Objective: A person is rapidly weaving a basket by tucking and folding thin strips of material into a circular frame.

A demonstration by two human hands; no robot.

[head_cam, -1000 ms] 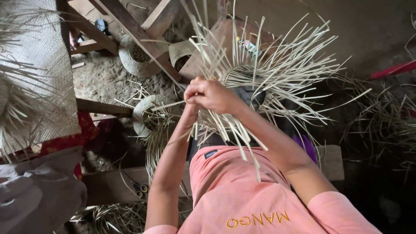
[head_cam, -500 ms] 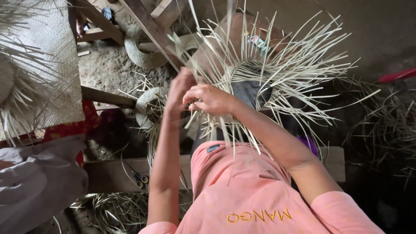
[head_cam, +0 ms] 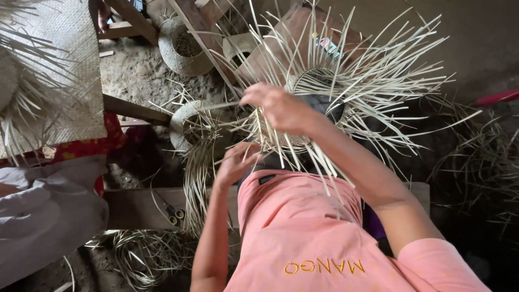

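A half-woven straw piece with many loose pale strips fanning out sits in front of me, above my pink shirt. My right hand rests on its woven rim and pinches a straw strip that sticks out to the left. My left hand hangs lower, nearer my body, with its fingers apart and brushing the loose strips that hang from the weave. I see nothing gripped in it.
A flat woven mat lies at upper left. Small round woven baskets stand on the dirt floor by wooden beams. Scissors lie on a plank. Grey cloth is at left, and loose straw piles lie around.
Both hands were together at the weave. My left hand has dropped away toward my body, while my right hand stays at the rim with a strip.
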